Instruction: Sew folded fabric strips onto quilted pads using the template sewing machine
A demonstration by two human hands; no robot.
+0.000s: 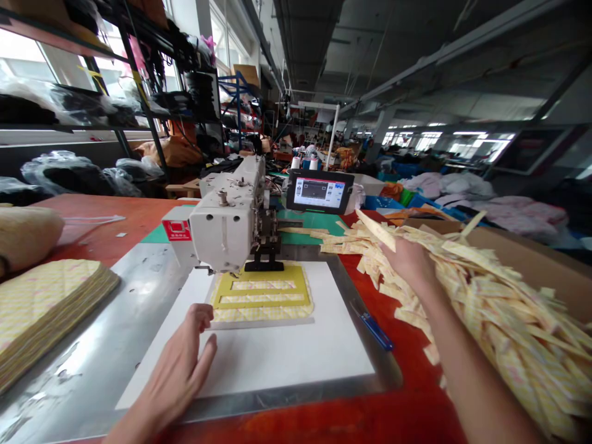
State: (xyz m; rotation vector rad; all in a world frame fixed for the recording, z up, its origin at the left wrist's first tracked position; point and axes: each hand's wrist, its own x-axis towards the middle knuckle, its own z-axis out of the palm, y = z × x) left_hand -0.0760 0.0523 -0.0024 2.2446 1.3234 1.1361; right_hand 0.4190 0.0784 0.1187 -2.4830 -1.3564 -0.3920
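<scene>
Under the sewing machine head (226,228) lies a quilted yellow fabric panel (263,313). A yellow slotted template (263,303) rests on top of it, with fabric showing through the slots. Just left of the panel's near corner is my left hand (182,351), its fingers bent, the thumb apart and nothing held. My right hand (409,265), over at the right, pinches a pale yellow fabric strip (375,229) that points up and left. Below and beside that hand spreads a large pile of similar strips (494,296).
A white sheet (287,357) lies beneath the panel. Blue-handled snips (377,332) lie on the right. A stack of quilted panels (50,308) occupies the left. Behind are a control screen (319,192) and, far right, a cardboard box (522,253).
</scene>
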